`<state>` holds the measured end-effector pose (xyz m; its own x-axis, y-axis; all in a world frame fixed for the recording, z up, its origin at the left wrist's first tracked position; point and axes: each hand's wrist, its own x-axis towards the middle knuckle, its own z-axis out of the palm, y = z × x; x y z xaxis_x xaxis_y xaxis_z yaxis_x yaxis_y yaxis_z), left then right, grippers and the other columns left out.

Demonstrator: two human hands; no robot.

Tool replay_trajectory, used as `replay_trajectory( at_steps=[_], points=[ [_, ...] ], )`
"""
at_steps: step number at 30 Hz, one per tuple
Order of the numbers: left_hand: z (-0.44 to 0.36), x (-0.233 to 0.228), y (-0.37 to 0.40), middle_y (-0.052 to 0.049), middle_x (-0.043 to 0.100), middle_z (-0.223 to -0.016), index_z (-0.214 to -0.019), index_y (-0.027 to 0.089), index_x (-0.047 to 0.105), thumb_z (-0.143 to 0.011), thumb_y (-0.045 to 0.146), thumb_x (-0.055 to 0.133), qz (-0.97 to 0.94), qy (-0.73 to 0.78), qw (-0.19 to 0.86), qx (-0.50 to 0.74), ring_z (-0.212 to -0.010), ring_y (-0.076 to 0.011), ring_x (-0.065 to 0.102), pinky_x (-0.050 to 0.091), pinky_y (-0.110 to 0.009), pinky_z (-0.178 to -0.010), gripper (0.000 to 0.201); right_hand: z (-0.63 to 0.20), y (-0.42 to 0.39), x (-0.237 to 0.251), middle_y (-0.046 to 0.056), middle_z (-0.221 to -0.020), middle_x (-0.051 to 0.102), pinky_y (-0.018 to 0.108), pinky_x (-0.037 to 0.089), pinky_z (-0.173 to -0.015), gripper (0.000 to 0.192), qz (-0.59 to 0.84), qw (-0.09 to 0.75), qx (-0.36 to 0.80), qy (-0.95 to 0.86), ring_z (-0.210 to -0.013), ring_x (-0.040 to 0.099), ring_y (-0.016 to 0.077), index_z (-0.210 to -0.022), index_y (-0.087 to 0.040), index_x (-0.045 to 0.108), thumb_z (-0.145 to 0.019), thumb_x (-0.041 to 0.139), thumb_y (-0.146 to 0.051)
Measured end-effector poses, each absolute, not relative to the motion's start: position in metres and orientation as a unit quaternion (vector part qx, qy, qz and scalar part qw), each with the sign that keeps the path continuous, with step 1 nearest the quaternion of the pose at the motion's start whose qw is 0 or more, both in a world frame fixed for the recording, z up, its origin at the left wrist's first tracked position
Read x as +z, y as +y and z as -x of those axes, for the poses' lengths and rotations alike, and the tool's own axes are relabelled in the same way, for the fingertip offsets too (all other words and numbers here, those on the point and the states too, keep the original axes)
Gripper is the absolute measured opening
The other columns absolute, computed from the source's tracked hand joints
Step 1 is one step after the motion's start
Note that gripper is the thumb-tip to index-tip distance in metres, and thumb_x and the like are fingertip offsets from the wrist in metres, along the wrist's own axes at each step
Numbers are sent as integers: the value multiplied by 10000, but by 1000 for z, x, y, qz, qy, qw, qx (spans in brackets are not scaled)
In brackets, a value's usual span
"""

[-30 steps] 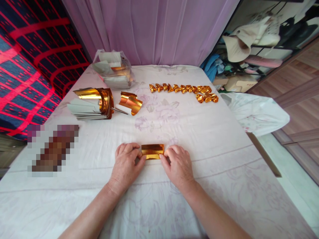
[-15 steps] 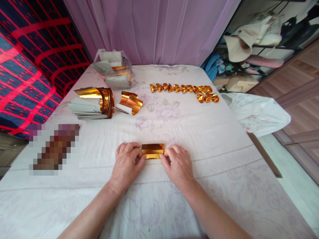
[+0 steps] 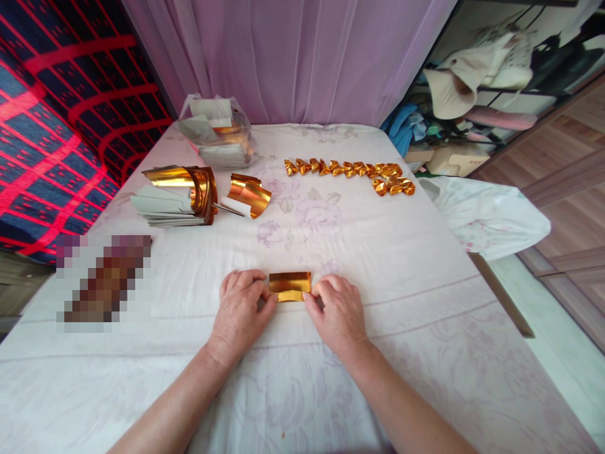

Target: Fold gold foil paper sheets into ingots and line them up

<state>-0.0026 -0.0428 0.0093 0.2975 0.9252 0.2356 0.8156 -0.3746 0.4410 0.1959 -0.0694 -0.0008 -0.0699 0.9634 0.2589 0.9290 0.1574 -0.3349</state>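
Note:
A small sheet of shiny gold foil paper lies on the cloth in front of me, its near edge folded over in a strip. At its left end, my left hand is closed, with thumb and fingers pinching the near corner. My right hand grips the opposite end in the same way, thumb on the folded strip. Beyond the hands, a row of folded gold foil pieces stretches across the far right of the table, with a shorter row just in front of its right end.
A stack of gold-and-white foil sheets stands at the left, beside a few loose curled sheets. Behind them is a clear plastic bag with more sheets. A blurred-out object lies at the left edge. Shelves with a cap are on the right.
Almost nothing differs. Both hands keep their hold on the foil paper, and the folded strip at its near edge looks slightly shifted.

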Motion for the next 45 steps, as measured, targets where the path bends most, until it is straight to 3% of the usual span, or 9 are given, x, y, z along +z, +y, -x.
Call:
replay_trajectory(
  at_steps=[7, 12, 20, 25, 35, 45],
  points=[
    [4, 10, -43, -44, 634, -1001, -676, 208, 559, -830, 237, 609, -799, 546, 118, 222, -975, -241, 558, 385, -463, -979, 165, -197, -69, -3, 33, -846, 615, 328, 337, -733, 103, 651, 229, 43, -723, -828, 554, 209, -818, -212, 565, -883, 605, -282],
    [6, 8, -43, -42, 630, -1038, -851, 225, 620, -843, 211, 608, -801, 544, 118, 220, -991, -237, 559, 371, -477, -990, 21, -198, -69, -3, 25, -888, 620, 319, 337, -739, 68, 637, 246, 59, -728, -842, 561, 192, -832, -221, 599, -890, 604, -256],
    [7, 3, -43, -29, 597, -1136, -909, 347, 739, -906, 194, 547, -823, 508, 123, 223, -1083, -229, 555, 260, -543, -1075, 246, -198, -68, -1, 34, -916, 627, 318, 329, -746, 54, 637, 228, 57, -734, -859, 557, 188, -837, -225, 632, -881, 608, -248],
    [7, 3, -43, -48, 554, -1262, -888, 337, 749, -888, 189, 561, -820, 517, 110, 221, -1154, -263, 517, 309, -538, -1053, 240, -193, -66, 4, 32, -887, 613, 315, 301, -723, 60, 653, 205, 51, -727, -836, 541, 186, -827, -225, 631, -869, 611, -262],
    [6, 5, -42, -54, 496, -1400, -874, 313, 751, -881, 199, 554, -815, 526, 118, 210, -1292, -311, 441, 309, -554, -1063, 228, -174, -65, 9, 56, -841, 584, 338, 268, -704, 339, 711, 139, -5, -690, -845, 531, 232, -785, -213, 599, -825, 662, -543],
    [7, 3, -41, -67, 511, -1388, -901, 306, 743, -876, 188, 559, -822, 518, 109, 210, -1290, -289, 442, 323, -557, -1052, 220, -180, -66, 3, 47, -853, 592, 333, 295, -709, 235, 694, 184, 13, -696, -839, 544, 226, -784, -219, 611, -832, 698, -432]
  ],
)
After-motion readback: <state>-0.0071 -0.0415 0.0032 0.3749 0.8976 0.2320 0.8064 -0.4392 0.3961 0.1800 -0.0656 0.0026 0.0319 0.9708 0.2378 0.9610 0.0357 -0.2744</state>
